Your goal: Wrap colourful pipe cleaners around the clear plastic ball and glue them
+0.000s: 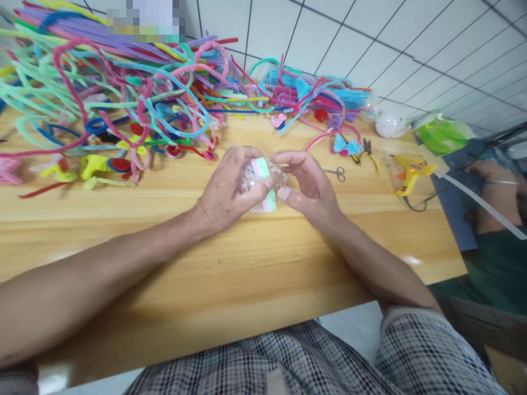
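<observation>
Above the middle of the wooden table (263, 263), both hands are around a small, clear, rounded plastic piece with a shiny iridescent band (267, 189). My left hand (228, 189) is closed on its left side, with the thumb pressed along the band. Around the right end curves my right hand (310, 189), its thumb and fingers at the clear plastic. Glare and the fingers hide much of the piece, so its exact kind cannot be made out. Small scissors (335, 174) lie just right of my right hand.
Tangled coloured pipe cleaners (135, 93) cover the back left. Pliers (370, 156), a yellow glue gun (411, 173) with a long glue stick, a clear ball (389, 125) and a green packet (442, 134) lie right. Another person's arm (500, 192) is at the far right.
</observation>
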`<state>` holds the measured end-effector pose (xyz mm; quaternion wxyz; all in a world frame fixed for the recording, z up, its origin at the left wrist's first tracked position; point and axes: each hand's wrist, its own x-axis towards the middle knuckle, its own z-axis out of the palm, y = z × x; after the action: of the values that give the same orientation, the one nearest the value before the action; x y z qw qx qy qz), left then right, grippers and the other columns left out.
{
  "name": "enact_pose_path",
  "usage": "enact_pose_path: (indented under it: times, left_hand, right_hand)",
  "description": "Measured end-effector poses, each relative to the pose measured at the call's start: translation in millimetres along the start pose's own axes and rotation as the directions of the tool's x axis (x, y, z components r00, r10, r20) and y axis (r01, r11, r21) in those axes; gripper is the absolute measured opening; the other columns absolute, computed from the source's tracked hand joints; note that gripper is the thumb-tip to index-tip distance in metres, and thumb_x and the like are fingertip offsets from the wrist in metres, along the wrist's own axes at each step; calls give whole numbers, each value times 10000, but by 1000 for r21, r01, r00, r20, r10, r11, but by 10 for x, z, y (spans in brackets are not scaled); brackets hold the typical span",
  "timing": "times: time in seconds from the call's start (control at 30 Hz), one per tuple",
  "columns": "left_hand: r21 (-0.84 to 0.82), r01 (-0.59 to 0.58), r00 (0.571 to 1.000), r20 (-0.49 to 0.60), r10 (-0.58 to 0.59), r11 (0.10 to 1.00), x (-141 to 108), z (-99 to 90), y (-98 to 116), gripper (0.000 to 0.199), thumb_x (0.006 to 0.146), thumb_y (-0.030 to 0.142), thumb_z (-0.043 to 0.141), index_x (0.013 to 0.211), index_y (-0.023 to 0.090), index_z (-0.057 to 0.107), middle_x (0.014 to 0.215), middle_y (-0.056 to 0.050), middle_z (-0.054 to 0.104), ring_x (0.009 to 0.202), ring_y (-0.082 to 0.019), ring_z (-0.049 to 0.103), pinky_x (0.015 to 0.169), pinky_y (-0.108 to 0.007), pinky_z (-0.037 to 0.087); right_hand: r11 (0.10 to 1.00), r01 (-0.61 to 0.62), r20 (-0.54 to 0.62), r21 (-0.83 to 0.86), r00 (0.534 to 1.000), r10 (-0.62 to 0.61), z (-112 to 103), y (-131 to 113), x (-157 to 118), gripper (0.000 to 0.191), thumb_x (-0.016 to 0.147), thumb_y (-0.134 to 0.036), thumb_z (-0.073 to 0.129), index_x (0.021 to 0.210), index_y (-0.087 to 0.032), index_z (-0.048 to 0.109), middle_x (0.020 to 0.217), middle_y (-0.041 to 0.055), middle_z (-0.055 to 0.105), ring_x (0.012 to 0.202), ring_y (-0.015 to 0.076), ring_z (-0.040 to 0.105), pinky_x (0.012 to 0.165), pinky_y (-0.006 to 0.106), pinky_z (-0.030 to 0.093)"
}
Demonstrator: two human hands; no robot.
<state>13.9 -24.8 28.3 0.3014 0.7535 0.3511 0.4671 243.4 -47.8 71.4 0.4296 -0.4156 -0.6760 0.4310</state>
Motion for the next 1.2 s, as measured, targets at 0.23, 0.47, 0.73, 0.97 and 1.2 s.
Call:
enact_pose_path:
  times: [0.23,0.47,0.73,0.97,1.2]
  left_hand:
    - [10,-53,998,-35,53,999,0,22,-44,354,1122,515,721,1349,260,628,1255,-90,745,1181,-294,735,1069,-485,632]
    - [19,-51,998,-28,52,999,7,19,-53,351,1106,494,725,1344,256,626,1262,-95,746,1184,-298,740,1077,-497,640]
    - [-19,-47,997,-68,45,999,5,69,-72,390,1121,607,717,1318,279,646,1234,-84,745,1154,-297,737,1049,-501,634]
    - [-8,-43,997,-64,42,999,5,75,-96,438,1133,659,680,1338,274,645,1245,-95,749,1158,-295,736,1060,-515,641]
    - [-8,-51,997,-52,50,999,-3,69,-141,470,1135,681,668,1353,266,632,1291,-105,751,1218,-317,733,1121,-560,631]
  right_hand:
    - [994,104,34,-45,994,-103,-15,125,27,388,1012,-489,867,1344,-337,737,1412,34,778,1347,269,725,1220,483,560]
    - [985,156,14,-78,988,-155,-10,222,54,445,963,-524,915,1328,-341,739,1402,43,780,1331,287,733,1185,494,590]
    - [986,158,25,-56,987,-157,-25,217,54,398,992,-513,897,1325,-343,761,1381,37,788,1333,278,736,1168,483,590]
    - [992,120,28,-48,992,-119,-25,200,62,443,977,-588,892,1317,-338,757,1391,45,795,1357,295,730,1176,506,598]
    - [975,213,38,-57,977,-211,-31,286,62,442,955,-499,917,1347,-358,765,1425,37,777,1387,298,721,1198,506,571]
